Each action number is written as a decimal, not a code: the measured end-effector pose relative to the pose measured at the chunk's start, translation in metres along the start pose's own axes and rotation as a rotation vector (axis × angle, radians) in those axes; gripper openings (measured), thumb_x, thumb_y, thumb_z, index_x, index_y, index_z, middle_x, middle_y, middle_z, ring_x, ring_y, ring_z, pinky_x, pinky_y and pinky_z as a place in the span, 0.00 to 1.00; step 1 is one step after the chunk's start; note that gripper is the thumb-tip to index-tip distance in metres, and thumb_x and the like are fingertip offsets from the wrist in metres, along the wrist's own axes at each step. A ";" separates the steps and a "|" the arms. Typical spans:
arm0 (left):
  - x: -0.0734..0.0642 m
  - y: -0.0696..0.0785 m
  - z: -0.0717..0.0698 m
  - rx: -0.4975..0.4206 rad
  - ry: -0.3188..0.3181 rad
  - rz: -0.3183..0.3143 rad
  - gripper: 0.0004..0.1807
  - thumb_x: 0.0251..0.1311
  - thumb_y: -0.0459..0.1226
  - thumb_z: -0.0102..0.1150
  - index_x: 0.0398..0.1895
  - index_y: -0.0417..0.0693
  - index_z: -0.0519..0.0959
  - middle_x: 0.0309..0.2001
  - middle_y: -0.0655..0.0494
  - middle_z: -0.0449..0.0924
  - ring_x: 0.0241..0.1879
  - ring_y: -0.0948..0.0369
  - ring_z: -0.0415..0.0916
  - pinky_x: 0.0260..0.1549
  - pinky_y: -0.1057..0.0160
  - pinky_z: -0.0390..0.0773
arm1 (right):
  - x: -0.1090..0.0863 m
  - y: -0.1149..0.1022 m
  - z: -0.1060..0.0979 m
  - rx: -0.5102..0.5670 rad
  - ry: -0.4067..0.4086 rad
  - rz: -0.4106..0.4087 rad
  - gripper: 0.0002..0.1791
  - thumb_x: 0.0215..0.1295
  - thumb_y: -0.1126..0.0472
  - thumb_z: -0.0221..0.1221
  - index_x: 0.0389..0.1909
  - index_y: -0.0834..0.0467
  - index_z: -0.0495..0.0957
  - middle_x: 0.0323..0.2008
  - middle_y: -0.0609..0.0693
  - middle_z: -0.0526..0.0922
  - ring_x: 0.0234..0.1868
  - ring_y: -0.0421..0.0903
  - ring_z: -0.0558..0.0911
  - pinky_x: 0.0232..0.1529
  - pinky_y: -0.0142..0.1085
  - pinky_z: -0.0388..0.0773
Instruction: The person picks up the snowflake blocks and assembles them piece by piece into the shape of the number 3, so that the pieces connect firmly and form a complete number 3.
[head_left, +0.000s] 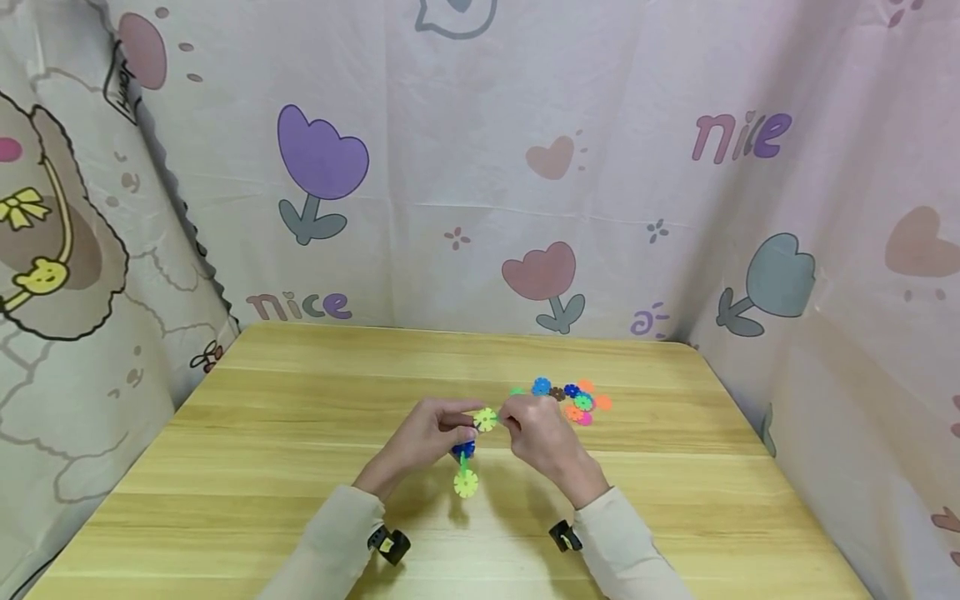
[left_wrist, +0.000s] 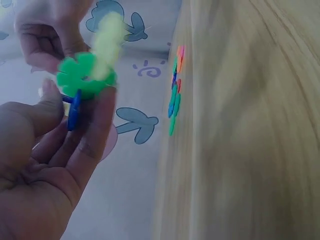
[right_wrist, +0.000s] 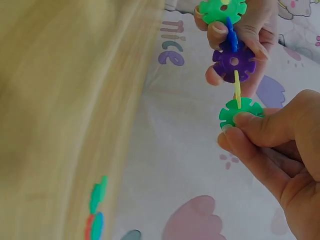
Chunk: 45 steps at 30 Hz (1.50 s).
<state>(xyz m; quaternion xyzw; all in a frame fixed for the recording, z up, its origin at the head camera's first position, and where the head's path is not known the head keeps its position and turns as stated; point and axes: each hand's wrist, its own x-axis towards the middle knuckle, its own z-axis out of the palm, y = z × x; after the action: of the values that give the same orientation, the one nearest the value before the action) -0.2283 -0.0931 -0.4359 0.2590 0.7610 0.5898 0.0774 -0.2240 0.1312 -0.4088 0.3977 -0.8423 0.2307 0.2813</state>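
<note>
Between the two hands, clear of the desk: a chain [right_wrist: 237,82] of slotted discs. Long axis runs from the right fingertips across to the left hand, then bends, free end pointing back toward the wearer.

Left hand [head_left: 420,439] pinches mid-chain at a blue disc [right_wrist: 231,35], thumb against fingers. Right hand [head_left: 545,435] pinches the green end disc [right_wrist: 241,111] between thumb and finger. Just left of that pinch, a yellow disc [head_left: 485,419]; head view has it face-on, right wrist view edge-on. On the wearer's side of the left hand: another green disc [left_wrist: 82,75], then a yellow end disc [head_left: 465,483], crisp from the head, blurred in the left wrist view.

Right wrist view also gives a purple disc [right_wrist: 234,61] at the left fingertips, centre hole visible; can't make it out from the head.

Discs look like thin smooth plastic, notched rims, joined slot to slot at crossed angles.

Beyond the right hand: loose discs [head_left: 582,402], mixed colours, flat on the desk [head_left: 315,375]; left wrist view shows them edge-on. Desk is pale wood-grain. Beyond both hands, a creased printed fabric backdrop [head_left: 450,150].
</note>
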 end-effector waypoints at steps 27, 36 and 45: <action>0.003 0.000 0.006 -0.031 -0.010 -0.080 0.24 0.73 0.43 0.61 0.70 0.53 0.74 0.56 0.38 0.82 0.46 0.54 0.86 0.40 0.51 0.89 | -0.003 0.017 -0.007 0.181 0.014 0.066 0.08 0.54 0.75 0.73 0.30 0.60 0.87 0.30 0.50 0.91 0.30 0.43 0.87 0.34 0.31 0.86; 0.003 -0.003 0.006 -0.016 -0.068 -0.058 0.26 0.74 0.44 0.59 0.70 0.45 0.73 0.50 0.31 0.83 0.42 0.56 0.89 0.35 0.60 0.87 | -0.002 0.019 -0.003 0.297 -0.041 0.110 0.09 0.54 0.74 0.73 0.31 0.58 0.87 0.30 0.50 0.90 0.31 0.40 0.88 0.36 0.30 0.86; 0.002 -0.003 0.008 -0.007 -0.048 -0.065 0.17 0.77 0.43 0.54 0.64 0.49 0.79 0.46 0.37 0.86 0.37 0.61 0.87 0.31 0.61 0.87 | -0.003 0.019 0.001 0.339 -0.052 0.115 0.09 0.54 0.73 0.73 0.31 0.58 0.87 0.31 0.49 0.90 0.31 0.40 0.88 0.38 0.30 0.86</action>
<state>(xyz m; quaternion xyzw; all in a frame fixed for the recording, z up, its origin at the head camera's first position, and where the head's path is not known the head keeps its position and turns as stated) -0.2270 -0.0860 -0.4404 0.2480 0.7648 0.5832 0.1158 -0.2380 0.1438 -0.4149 0.3963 -0.8197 0.3747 0.1749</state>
